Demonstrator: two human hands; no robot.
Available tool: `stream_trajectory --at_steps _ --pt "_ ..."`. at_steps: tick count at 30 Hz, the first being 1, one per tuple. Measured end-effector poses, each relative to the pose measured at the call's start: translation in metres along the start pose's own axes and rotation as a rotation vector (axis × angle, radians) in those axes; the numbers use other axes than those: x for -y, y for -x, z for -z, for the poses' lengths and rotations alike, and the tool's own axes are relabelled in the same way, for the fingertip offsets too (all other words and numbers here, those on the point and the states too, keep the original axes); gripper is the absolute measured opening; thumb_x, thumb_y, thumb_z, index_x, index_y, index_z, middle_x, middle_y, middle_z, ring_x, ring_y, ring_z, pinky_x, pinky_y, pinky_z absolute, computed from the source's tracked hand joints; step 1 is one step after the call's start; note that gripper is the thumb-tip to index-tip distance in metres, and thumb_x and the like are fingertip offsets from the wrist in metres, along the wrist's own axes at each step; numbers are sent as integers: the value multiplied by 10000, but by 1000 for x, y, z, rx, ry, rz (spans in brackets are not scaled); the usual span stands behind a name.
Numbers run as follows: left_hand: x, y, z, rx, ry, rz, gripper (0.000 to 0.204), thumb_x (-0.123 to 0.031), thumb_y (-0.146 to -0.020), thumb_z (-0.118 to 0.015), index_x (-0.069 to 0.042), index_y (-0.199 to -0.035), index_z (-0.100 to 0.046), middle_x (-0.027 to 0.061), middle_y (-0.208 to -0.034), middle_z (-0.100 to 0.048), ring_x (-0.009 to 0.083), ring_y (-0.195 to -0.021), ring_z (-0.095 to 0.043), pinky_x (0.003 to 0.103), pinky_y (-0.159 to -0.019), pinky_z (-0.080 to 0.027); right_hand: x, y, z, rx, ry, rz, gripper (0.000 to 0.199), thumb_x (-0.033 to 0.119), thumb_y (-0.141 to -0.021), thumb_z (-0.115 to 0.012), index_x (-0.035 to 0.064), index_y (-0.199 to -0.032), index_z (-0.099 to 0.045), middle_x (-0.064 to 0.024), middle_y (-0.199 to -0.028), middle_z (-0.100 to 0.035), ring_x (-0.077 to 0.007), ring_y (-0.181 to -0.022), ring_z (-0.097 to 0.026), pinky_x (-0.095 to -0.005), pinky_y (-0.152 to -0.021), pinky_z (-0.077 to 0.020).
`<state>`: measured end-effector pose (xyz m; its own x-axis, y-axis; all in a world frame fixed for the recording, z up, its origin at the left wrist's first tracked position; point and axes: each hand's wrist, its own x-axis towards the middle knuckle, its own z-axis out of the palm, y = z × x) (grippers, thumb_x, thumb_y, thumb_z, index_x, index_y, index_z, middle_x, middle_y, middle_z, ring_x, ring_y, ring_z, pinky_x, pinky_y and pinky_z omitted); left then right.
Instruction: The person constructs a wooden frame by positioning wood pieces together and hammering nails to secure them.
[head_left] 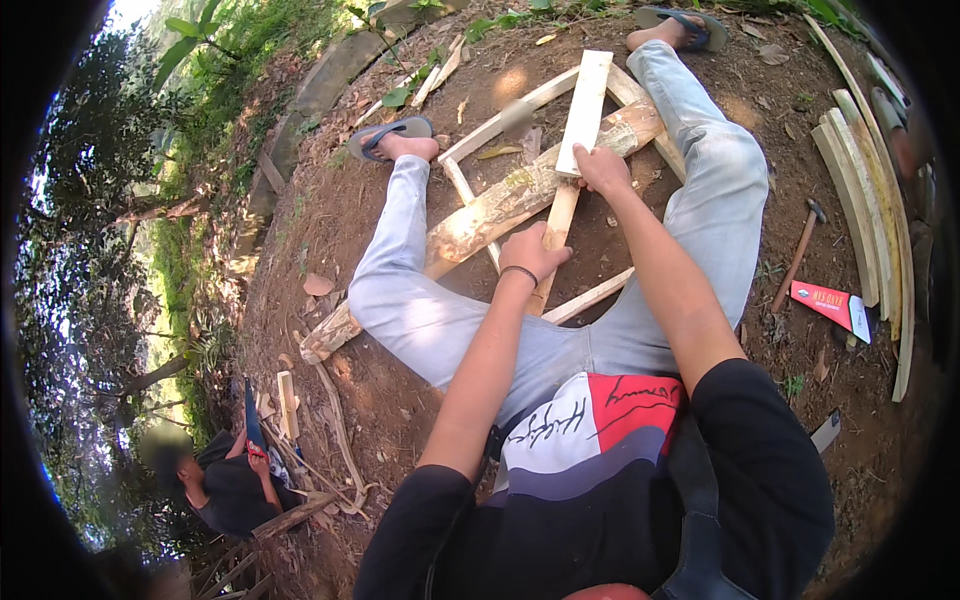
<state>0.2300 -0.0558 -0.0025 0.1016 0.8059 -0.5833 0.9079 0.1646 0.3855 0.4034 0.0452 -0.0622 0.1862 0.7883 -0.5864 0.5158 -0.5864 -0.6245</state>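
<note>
My left hand (535, 252) is closed around a narrow wooden strip (562, 213), which slopes up and away between my knees. My right hand (602, 170) grips the near end of a wider, pale plank (587, 100). That plank reaches away from me and overlaps the far end of the strip. Both pieces cross over a long peeled log (505, 208), which runs slantwise beneath them and under my left leg. Whether the plank and strip are joined cannot be told, as my right fingers cover part of the overlap.
Several timber pieces (525, 115) lie around the log. To the right are a hammer (793, 262), a red-and-white saw sleeve (832, 308) and long wooden strips (850, 190). At lower left, another person (235, 485) holds a blue-bladed handsaw (252, 418) near branches (335, 430).
</note>
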Motion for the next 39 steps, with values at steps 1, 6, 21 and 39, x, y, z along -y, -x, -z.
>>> stream_trajectory --at_steps 1,6,21,39 --pt "-1 -1 -1 -3 4 -6 452 -417 -673 -717 -94 -972 -613 171 -937 -670 342 -905 -636 430 -806 -498 -1 -2 -1 -22 39 -6 556 491 -875 -439 -12 -889 -676 -148 -738 -681 -244 -696 -668 -368 -706 -504" --pt "-3 2 1 -45 5 7 439 -396 -684 -708 -82 -973 -605 170 -918 -670 340 -886 -637 429 -791 -500 13 15 10 -70 267 -61 615 533 -854 -426 8 -1086 -648 -238 -1123 -616 -392 -1070 -583 -441 -920 -445" --pt "0 0 -7 -79 -35 -7 495 -459 -696 -706 -92 -1008 -592 161 -937 -666 334 -895 -636 437 -809 -491 5 -4 9 -33 249 -45 602 560 -881 -457 12 -982 -684 -212 -998 -664 -338 -984 -633 -430 -847 -475" --pt "7 -10 3 -13 -11 36 524 -478 -671 -731 -114 -1031 -619 152 -989 -666 321 -931 -630 417 -806 -489 2 -4 3 69 160 -15 640 597 -878 -449 19 -696 -656 -66 -607 -625 -186 -560 -613 -347 -617 -490"
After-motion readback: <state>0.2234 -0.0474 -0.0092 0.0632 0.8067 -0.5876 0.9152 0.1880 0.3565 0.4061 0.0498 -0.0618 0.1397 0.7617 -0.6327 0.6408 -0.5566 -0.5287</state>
